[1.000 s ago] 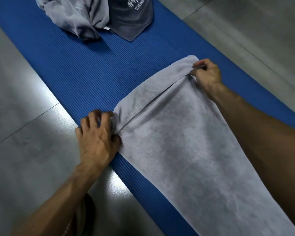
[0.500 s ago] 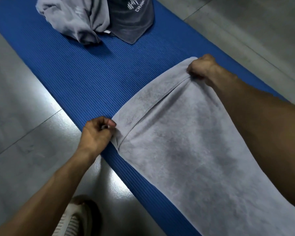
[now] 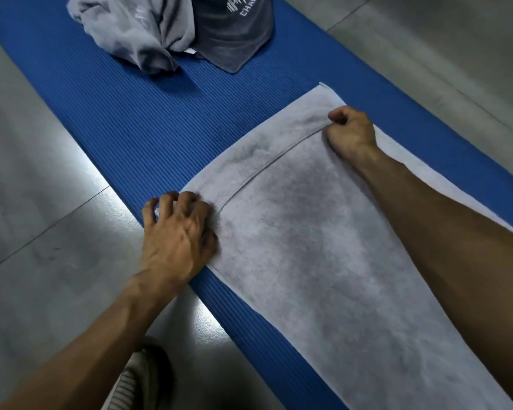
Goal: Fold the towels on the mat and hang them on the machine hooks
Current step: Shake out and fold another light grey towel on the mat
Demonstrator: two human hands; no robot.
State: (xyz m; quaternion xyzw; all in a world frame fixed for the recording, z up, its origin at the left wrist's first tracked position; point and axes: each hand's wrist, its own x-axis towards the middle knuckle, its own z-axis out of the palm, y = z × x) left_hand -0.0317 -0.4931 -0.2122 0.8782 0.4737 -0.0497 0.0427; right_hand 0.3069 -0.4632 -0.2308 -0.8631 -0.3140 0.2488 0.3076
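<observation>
Towels are what this is about, and the biggest thing under them is the blue ribbed mat (image 3: 107,119), running from the upper left of the frame down to the lower right across a grey tiled floor (image 3: 36,291). On it, filling the centre and lower right, lies the light grey towel (image 3: 323,261), doubled over lengthwise, with the upper layer's edge stopping short of the far end.

At the top of the frame sit a crumpled grey towel (image 3: 137,34) and, touching it on the right, a dark grey towel (image 3: 234,39) with white print: a bar-like logo and letters that begin "CHA", the rest cut off.

The left hand (image 3: 178,232) rests at the near corner of the fold, fingers curled down onto the cloth; whether they pinch it I cannot tell. The right hand (image 3: 350,131) is closed on the far edge of the upper layer, pinching it.

I judge the first fold is being squared up. Next, the edges need drawing level, then a second fold; no machine hooks are in view.

A shoe (image 3: 137,380) shows at the bottom.
</observation>
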